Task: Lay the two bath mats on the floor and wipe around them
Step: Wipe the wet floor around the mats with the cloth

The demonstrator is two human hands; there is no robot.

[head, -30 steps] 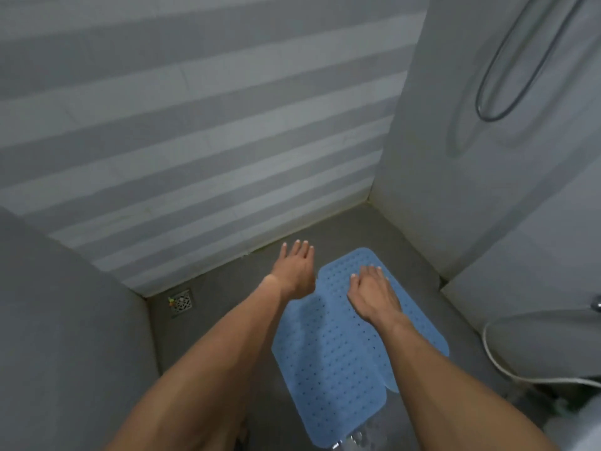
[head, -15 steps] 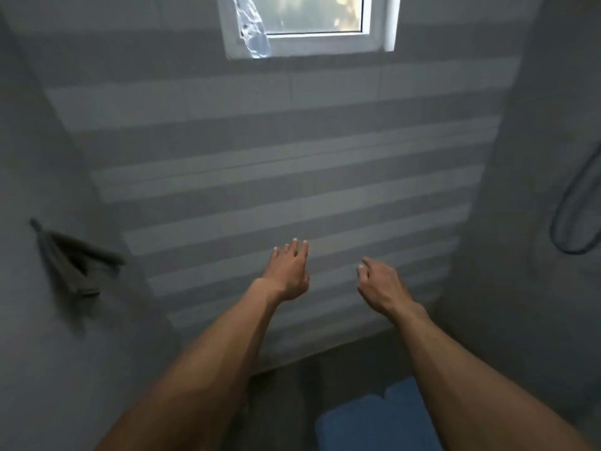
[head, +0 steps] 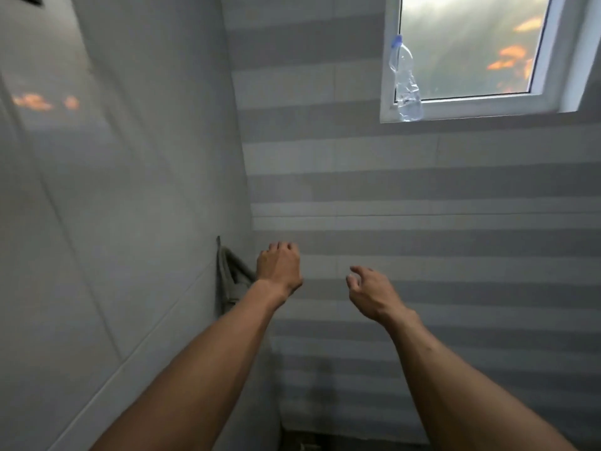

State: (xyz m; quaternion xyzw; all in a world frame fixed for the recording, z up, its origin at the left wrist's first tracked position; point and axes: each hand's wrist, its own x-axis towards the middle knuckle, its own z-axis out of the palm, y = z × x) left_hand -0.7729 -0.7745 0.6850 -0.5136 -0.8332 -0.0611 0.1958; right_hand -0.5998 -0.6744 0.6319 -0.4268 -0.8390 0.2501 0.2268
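Your left hand (head: 279, 266) reaches toward the grey cloth (head: 231, 277) hanging on the left wall, its grip loosely curled and empty. Your right hand (head: 370, 292) hangs half spread, also empty. I judge the wiping step begins: next, take the cloth. The mats are out of view.

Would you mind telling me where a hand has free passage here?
Free: the gap between the left hand and right hand, before the striped wall. Crowded: the corner, where the grey cloth hangs beside the left hand.
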